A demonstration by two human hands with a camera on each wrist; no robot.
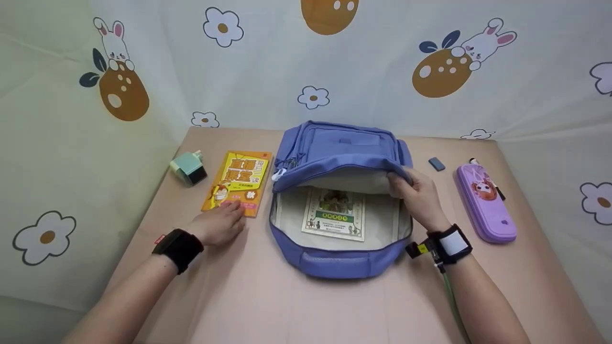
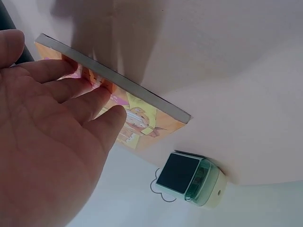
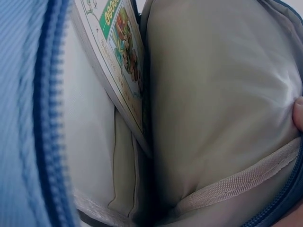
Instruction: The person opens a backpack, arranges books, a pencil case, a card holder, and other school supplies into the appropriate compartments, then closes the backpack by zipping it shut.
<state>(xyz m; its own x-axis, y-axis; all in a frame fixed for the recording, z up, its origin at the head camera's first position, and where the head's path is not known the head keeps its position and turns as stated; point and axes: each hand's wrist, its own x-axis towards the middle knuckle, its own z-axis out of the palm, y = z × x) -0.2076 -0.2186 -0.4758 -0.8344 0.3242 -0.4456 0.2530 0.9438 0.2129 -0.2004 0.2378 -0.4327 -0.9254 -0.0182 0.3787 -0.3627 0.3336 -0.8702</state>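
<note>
A blue backpack [image 1: 334,263] lies on the table with its main compartment unzipped. My right hand [image 1: 417,197] pinches the edge of its raised front flap on the right side. Inside, a book with a green and cream cover [image 1: 333,215] leans against the pale lining; the right wrist view shows the same book [image 3: 124,52] from its edge. To the left of the bag lies an orange and yellow book [image 1: 241,179]. My left hand [image 1: 220,224] rests its fairly straight fingertips on that book's near end, as the left wrist view also shows.
A mint-green device with a black face [image 1: 189,168], perhaps a pencil sharpener, stands at the table's left edge. On the right lie a small dark blue eraser-like block [image 1: 436,164] and a purple pencil case [image 1: 487,205]. Patterned fabric [image 1: 267,62] encloses the table's back and sides.
</note>
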